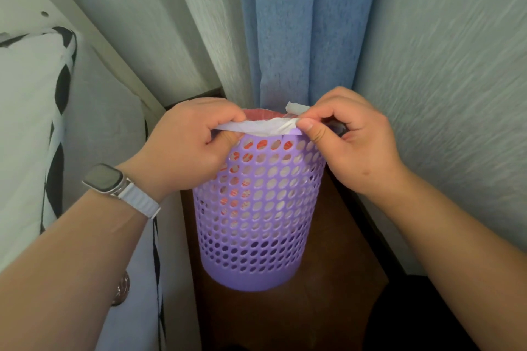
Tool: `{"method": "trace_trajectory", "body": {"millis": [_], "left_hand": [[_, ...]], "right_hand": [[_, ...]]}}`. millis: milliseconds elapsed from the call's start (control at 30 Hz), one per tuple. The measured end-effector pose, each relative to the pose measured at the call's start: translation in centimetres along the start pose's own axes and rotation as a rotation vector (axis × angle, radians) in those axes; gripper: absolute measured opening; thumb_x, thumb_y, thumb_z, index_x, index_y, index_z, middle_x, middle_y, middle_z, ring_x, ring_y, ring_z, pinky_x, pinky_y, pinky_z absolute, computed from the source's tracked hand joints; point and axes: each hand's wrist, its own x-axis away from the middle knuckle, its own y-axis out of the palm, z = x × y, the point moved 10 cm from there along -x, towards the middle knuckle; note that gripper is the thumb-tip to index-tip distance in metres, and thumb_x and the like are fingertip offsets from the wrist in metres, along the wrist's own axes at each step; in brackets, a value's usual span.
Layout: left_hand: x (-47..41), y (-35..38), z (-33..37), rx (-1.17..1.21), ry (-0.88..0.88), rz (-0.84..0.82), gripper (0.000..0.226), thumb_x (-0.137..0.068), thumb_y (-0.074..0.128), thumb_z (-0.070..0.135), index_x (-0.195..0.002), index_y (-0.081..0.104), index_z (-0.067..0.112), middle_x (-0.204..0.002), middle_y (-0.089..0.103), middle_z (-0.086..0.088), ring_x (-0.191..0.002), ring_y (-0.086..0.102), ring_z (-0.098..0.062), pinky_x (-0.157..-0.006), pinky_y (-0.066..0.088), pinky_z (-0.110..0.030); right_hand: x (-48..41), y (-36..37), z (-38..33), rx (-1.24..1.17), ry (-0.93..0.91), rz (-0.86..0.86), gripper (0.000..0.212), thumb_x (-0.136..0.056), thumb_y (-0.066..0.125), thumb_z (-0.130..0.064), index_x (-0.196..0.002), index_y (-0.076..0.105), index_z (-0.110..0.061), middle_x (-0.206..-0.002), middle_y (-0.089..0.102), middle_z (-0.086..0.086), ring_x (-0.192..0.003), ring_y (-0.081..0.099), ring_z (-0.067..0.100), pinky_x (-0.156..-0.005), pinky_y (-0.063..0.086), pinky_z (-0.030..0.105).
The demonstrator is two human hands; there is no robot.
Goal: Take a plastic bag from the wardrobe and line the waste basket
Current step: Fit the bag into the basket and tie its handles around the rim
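Observation:
A purple waste basket [253,225] with round holes stands upright on a dark brown floor. A white plastic bag [266,126] with red print hangs inside it and shows through the holes. Its top edge is folded over the near rim. My left hand [188,148] pinches that edge at the rim's left side. My right hand [350,137] pinches it at the right side, thumb pressed on the rim. A loose white corner of the bag sticks up by my right fingers.
A blue curtain [308,23] hangs just behind the basket, with pale textured walls [445,71] on both sides. A white bed with black-patterned bedding [34,122] runs along the left. The basket sits in a narrow gap between bed and wall.

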Motion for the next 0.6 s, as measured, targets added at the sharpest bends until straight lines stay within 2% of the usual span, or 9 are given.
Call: {"method": "trace_trajectory", "body": {"millis": [133, 233, 333, 400, 533, 600], "left_hand": [[0.1, -0.3, -1.1, 0.03, -0.066, 0.038, 0.012, -0.087, 0.053, 0.012, -0.082, 0.063, 0.009, -0.07, 0.056, 0.002, -0.066, 0.049, -0.012, -0.06, 0.038, -0.02], [0.2, -0.3, -1.7, 0.063, -0.109, 0.042, 0.012, -0.086, 0.053, 0.014, -0.081, 0.064, 0.011, -0.069, 0.058, 0.001, -0.065, 0.051, -0.013, -0.059, 0.04, -0.025], [0.3, -0.7, -2.2, 0.109, -0.174, 0.081, 0.013, -0.084, 0.053, 0.015, -0.079, 0.065, 0.012, -0.068, 0.06, -0.002, -0.065, 0.053, -0.016, -0.058, 0.041, -0.031], [0.3, -0.7, -2.0, 0.109, -0.181, 0.078, 0.013, -0.084, 0.053, 0.016, -0.08, 0.065, 0.013, -0.068, 0.06, -0.001, -0.065, 0.053, -0.016, -0.057, 0.041, -0.029], [0.2, 0.0, -1.2, 0.122, -0.144, 0.03, 0.015, -0.085, 0.051, 0.025, -0.081, 0.063, 0.018, -0.07, 0.059, 0.005, -0.066, 0.053, -0.013, -0.058, 0.039, -0.023], [0.1, 0.3, -0.8, 0.139, -0.117, 0.01, 0.017, -0.085, 0.049, 0.027, -0.081, 0.063, 0.017, -0.07, 0.058, 0.005, -0.065, 0.053, -0.012, -0.058, 0.04, -0.024]], "right_hand": [[0.1, 0.2, -1.2, 0.133, -0.126, -0.036, 0.02, -0.093, 0.058, -0.017, -0.08, 0.063, -0.003, -0.084, 0.057, 0.006, -0.081, 0.053, 0.021, -0.075, 0.041, 0.03], [0.3, 1.4, -1.5, 0.233, -0.207, -0.128, 0.024, -0.095, 0.055, -0.021, -0.079, 0.062, -0.005, -0.078, 0.057, 0.009, -0.076, 0.05, 0.024, -0.074, 0.037, 0.031], [0.7, 2.2, -1.1, 0.298, -0.254, -0.169, 0.024, -0.095, 0.058, -0.024, -0.08, 0.067, -0.008, -0.077, 0.06, 0.007, -0.086, 0.053, 0.024, -0.081, 0.035, 0.031], [0.6, 1.8, -1.0, 0.277, -0.251, -0.137, 0.025, -0.095, 0.06, -0.023, -0.079, 0.07, -0.007, -0.076, 0.062, 0.008, -0.088, 0.055, 0.021, -0.083, 0.035, 0.028], [0.2, 0.5, -0.9, 0.234, -0.168, -0.017, 0.029, -0.092, 0.065, -0.023, -0.068, 0.062, -0.006, -0.066, 0.059, 0.008, -0.066, 0.051, 0.023, -0.08, 0.034, 0.016], [0.1, 0.1, -0.7, 0.237, -0.117, 0.015, 0.029, -0.085, 0.07, -0.029, -0.073, 0.058, -0.006, -0.072, 0.055, 0.008, -0.069, 0.048, 0.023, -0.073, 0.036, 0.025]]}}
